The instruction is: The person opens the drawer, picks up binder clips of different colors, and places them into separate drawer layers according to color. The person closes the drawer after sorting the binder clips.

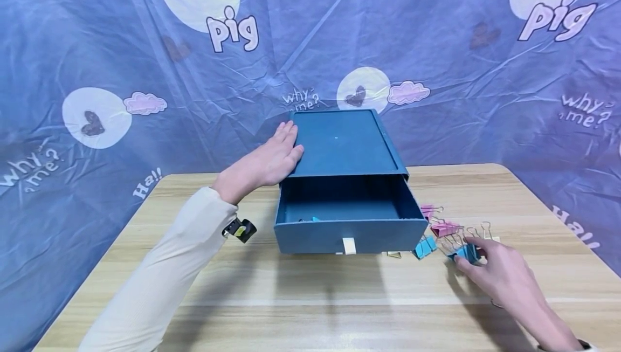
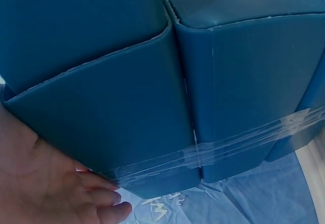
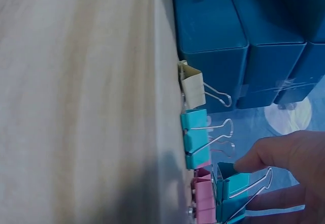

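Observation:
A blue drawer box [image 1: 339,144] stands on the table with its top drawer [image 1: 351,236] pulled out. My left hand [image 1: 278,155] rests along the box's upper left edge, fingers straight; the left wrist view shows this hand [image 2: 66,183] against the box's side. At the right, my right hand [image 1: 504,271] pinches a teal binder clip [image 3: 233,188] between thumb and fingers. Beside it lie another teal binder clip [image 1: 425,247], a pink binder clip [image 1: 444,228] and a cream binder clip [image 3: 193,87]. Inside the drawer, only a teal bit shows above the front wall.
Lower drawers [image 3: 208,26] are stacked in the same unit, each with a white pull tab. Clear tape [image 2: 203,153] runs round the unit's side. A printed blue cloth [image 1: 310,28] hangs behind the wooden table [image 1: 242,309].

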The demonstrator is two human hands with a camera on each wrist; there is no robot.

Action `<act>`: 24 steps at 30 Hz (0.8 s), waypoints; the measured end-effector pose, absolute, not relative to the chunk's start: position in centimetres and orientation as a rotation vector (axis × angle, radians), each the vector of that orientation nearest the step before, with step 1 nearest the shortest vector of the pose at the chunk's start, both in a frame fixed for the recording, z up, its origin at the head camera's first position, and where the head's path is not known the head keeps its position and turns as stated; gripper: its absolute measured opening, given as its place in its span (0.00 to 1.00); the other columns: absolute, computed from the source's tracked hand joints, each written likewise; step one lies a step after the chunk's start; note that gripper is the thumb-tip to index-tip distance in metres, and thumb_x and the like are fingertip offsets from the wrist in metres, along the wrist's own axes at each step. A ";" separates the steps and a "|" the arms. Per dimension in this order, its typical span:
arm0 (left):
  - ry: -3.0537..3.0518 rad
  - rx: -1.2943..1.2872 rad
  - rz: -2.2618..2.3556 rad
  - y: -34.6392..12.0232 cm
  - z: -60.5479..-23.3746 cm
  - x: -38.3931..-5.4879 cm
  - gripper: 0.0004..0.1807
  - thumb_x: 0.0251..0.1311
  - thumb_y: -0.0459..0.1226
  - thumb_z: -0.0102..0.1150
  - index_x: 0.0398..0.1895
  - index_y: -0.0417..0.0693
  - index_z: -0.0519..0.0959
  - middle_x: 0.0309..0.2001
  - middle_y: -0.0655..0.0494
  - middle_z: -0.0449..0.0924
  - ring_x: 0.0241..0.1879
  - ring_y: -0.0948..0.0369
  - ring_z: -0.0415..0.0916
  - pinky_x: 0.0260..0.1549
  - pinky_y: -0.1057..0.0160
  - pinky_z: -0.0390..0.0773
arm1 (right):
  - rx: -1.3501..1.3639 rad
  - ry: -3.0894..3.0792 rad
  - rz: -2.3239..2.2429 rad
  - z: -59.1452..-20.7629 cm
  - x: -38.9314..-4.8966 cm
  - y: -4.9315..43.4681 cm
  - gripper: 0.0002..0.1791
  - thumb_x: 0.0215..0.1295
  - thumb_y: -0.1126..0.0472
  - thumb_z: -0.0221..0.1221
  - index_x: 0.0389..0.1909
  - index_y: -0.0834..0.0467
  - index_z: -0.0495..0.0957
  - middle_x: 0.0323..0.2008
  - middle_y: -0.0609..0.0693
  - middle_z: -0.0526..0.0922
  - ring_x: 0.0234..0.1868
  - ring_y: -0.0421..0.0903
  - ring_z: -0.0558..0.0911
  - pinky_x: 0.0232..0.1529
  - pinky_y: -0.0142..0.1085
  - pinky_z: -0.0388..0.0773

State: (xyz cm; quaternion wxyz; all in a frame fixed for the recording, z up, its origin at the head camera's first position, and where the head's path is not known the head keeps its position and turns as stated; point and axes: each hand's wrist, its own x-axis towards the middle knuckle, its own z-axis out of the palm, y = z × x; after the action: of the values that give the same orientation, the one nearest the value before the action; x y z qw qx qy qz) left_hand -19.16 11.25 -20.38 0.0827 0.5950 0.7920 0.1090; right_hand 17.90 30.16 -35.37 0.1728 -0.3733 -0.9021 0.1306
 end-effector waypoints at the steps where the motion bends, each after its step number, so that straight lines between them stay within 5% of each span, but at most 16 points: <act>1: 2.365 1.778 0.326 11.3 -20.4 -19.2 0.33 0.75 0.44 0.25 0.74 0.31 0.37 0.76 0.38 0.30 0.75 0.48 0.25 0.73 0.53 0.37 | -1.050 -2.554 0.370 -35.2 17.9 30.2 0.28 0.55 0.55 0.66 0.54 0.69 0.76 0.23 0.55 0.77 0.20 0.43 0.64 0.16 0.34 0.57; 6: 2.363 1.784 0.333 11.3 -20.4 -19.3 0.33 0.75 0.44 0.25 0.74 0.30 0.37 0.76 0.37 0.30 0.75 0.48 0.25 0.73 0.53 0.36 | -1.001 -2.520 0.359 -34.5 18.2 30.3 0.29 0.54 0.55 0.68 0.52 0.69 0.77 0.34 0.65 0.83 0.22 0.48 0.73 0.18 0.36 0.65; 13: 2.363 1.782 0.333 11.3 -20.4 -19.3 0.33 0.75 0.43 0.24 0.74 0.29 0.38 0.76 0.37 0.30 0.75 0.47 0.25 0.73 0.53 0.36 | -0.901 -2.472 0.301 -34.0 18.2 30.3 0.27 0.48 0.57 0.71 0.48 0.68 0.80 0.38 0.71 0.83 0.33 0.64 0.82 0.26 0.54 0.76; 21: 2.365 1.782 0.324 11.3 -20.4 -19.2 0.33 0.75 0.43 0.24 0.74 0.30 0.38 0.76 0.37 0.30 0.75 0.47 0.26 0.73 0.53 0.36 | -0.849 -2.450 0.285 -33.4 18.0 30.1 0.26 0.48 0.58 0.71 0.47 0.67 0.80 0.39 0.71 0.83 0.32 0.65 0.82 0.28 0.56 0.75; 24: 2.367 1.783 0.325 11.3 -20.4 -19.2 0.33 0.75 0.43 0.24 0.74 0.30 0.38 0.76 0.37 0.30 0.75 0.48 0.26 0.73 0.53 0.37 | -0.840 -2.452 0.285 -33.2 17.9 30.0 0.25 0.49 0.58 0.71 0.48 0.67 0.81 0.39 0.70 0.83 0.26 0.56 0.79 0.25 0.50 0.74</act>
State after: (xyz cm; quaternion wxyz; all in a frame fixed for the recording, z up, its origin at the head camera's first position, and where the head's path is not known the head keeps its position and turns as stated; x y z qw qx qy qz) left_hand -19.17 11.35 -20.40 0.0803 0.5962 0.7914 0.1087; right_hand 17.89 30.03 -33.19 0.2637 -0.3106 -0.9071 0.1053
